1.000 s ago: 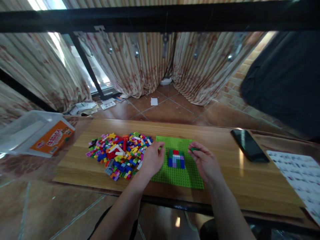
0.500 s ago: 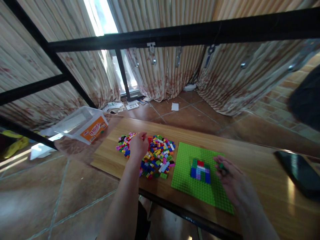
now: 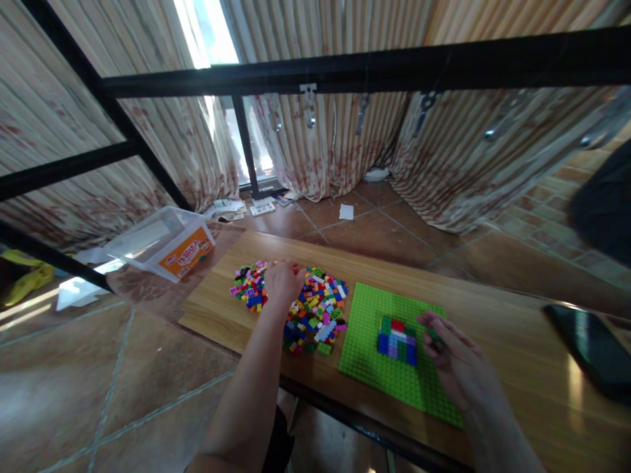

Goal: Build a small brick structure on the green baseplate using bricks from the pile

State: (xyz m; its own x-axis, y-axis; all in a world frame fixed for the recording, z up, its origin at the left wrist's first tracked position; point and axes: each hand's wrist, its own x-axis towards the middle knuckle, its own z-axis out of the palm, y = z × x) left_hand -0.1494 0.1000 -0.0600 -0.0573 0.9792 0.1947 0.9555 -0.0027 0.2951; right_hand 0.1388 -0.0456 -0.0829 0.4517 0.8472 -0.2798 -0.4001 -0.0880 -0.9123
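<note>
Head view, a person's two hands over a wooden desk [image 3: 503,335]. The left hand [image 3: 284,282] is at the far side of the brick pile [image 3: 323,302], fingers curved down among loose pieces; whether its grip has closed on any cannot be told, since the back of the hand hides the fingertips. The right hand [image 3: 451,348] is raised at the right side of the green plate [image 3: 365,378], its grip closed on a small green brick [image 3: 435,336] between thumb and fingers. Held there, the brick is close to the plate and, it seems, out of the left hand's way. The plate lies flat, just right of the pile, an arrangement that probably makes for a short reach between them. About mid-plate sits a compact patch [image 3: 397,341] of blue, green, red, white and lilac bricks; its studs presumably hold these in line. The spread of the pile likely makes single colours easier to pick out. The phone [image 3: 589,348] lies farther right, apart from the plate; the clear tub [image 3: 162,243] stands beyond the desk's left end, both apparently set aside to leave working room.
</note>
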